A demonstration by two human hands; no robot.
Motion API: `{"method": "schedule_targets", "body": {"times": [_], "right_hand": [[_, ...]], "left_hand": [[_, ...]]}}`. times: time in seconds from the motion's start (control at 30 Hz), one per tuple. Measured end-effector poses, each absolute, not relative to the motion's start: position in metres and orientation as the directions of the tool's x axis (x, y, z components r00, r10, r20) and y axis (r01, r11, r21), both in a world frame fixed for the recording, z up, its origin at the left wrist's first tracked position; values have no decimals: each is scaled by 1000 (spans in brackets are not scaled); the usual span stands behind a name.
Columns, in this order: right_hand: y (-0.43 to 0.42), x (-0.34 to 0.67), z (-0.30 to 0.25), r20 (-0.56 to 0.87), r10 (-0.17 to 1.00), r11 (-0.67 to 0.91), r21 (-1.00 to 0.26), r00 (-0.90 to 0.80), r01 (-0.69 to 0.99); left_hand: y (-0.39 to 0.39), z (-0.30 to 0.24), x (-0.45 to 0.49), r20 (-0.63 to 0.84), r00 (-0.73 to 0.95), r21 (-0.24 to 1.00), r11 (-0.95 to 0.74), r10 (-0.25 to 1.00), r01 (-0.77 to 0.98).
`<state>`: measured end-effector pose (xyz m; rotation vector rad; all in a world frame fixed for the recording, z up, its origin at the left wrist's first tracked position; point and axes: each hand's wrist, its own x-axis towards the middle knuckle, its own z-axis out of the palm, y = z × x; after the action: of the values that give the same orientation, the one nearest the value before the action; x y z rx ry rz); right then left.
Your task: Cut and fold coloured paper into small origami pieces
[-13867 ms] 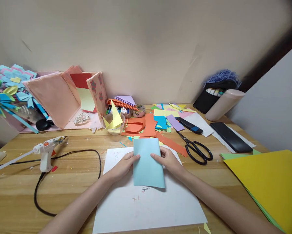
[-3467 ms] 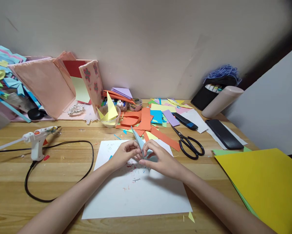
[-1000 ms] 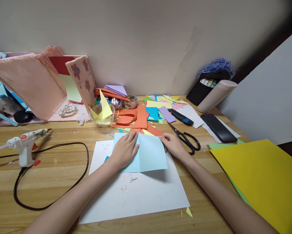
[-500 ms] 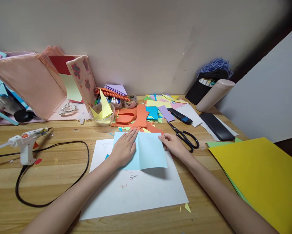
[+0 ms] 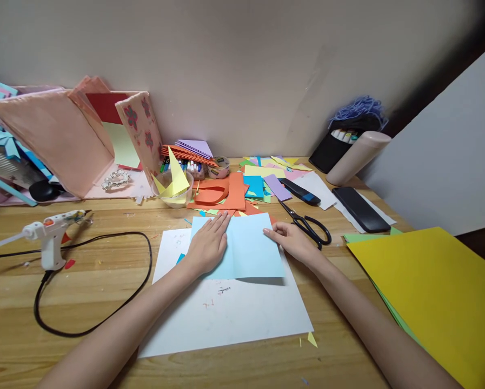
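light blue paper (image 5: 256, 248) lies opened across its middle crease, on top of the white sheet (image 5: 234, 319), centre of the wooden table (image 5: 84, 362).

grip: left hand (image 5: 206, 246) spread flat, palm down, on the paper's left half. right hand (image 5: 293, 240) appears to pinch the right edge near the far corner, thumb and finger close together; the fingers' undersides are hidden. a shadow under the near right edge suggests that half is slightly raised.

risks, as judged:
- crease: if the right hand pulls while the left presses, the paper could skew or tear along the fold.
- slip: white sheet looks loose; sideways push could slide both layers together.
- dent: blue scrap (image 5: 180, 258) sits just beside the left hand; should it get beneath the paper, pressing could leave a mark.
- scissors (image 5: 301, 219) lie just beyond the right hand; a careless backward reach could knock them.
- cord (image 5: 150, 259) loops near the left forearm; a snag could topple the glue gun (image 5: 52, 246), which stands upright. whether it is hot: cannot tell.
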<state>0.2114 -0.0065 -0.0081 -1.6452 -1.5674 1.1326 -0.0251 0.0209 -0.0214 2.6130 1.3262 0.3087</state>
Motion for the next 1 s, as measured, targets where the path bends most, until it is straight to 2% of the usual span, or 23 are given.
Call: {"method": "schedule_targets", "body": {"times": [0.23, 0.37, 0.7, 0.87, 1.0], "right_hand": [[6, 209, -10, -109, 993, -114, -883, 35, 455], [10, 207, -9, -72, 996, -92, -846, 57, 526], [3, 206, -11, -88, 988, -147, -760, 124, 634], [-2, 208, -14, -130, 988, -157, -805, 88, 572], [-6, 209, -8, -181, 983, -137, -833, -30, 536]], "left_hand": [[16, -14, -24, 140, 614, 252, -627, 777, 737], [13, -18, -21, 90, 616, 269, -614, 783, 742], [14, -20, -20, 64, 586, 275, -579, 808, 768], [13, -21, -20, 68, 590, 275, -583, 805, 764], [14, -22, -20, 76, 594, 264, -590, 801, 763]]}}
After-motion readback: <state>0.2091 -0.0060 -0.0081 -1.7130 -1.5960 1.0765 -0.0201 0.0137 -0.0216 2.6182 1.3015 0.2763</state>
